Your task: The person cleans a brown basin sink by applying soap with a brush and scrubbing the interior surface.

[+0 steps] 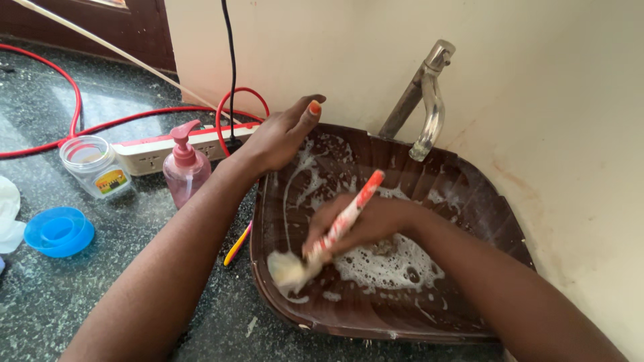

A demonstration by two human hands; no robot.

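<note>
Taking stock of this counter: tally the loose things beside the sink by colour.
Pink: 1, soap pump bottle
Blue: 1, round lid
Clear: 1, jar
White: 1, power strip
Yellow: 1, stick partly under the left forearm
Total: 5

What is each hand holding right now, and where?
Right hand grips the red-and-white plastic brush mid-handle. Left hand holds nothing, resting on the brown basin's rim.

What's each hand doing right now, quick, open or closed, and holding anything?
Left hand: open, holding nothing, resting on the rim of the brown sink.
Right hand: closed around a red-and-white brush, its bristles in the suds.
</note>
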